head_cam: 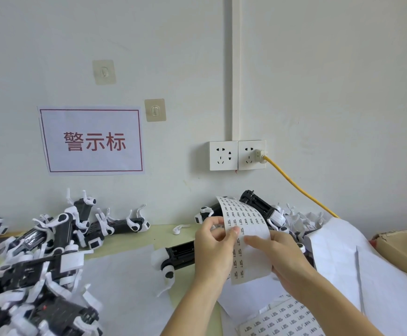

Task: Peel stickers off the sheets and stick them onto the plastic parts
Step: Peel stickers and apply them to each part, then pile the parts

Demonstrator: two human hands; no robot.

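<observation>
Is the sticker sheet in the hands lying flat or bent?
Bent. The sticker sheet curves back over itself, held above the table by the left hand and right hand.

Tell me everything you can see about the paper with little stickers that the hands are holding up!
The sticker sheet is a white, bendy sheet of paper with rows of small labels printed in dark text too small to read. It curls upward, its top bending toward the wall. The left hand pinches its left edge, and the right hand holds it from the right, fingers across its front. It hangs above a black and white plastic part.
</observation>
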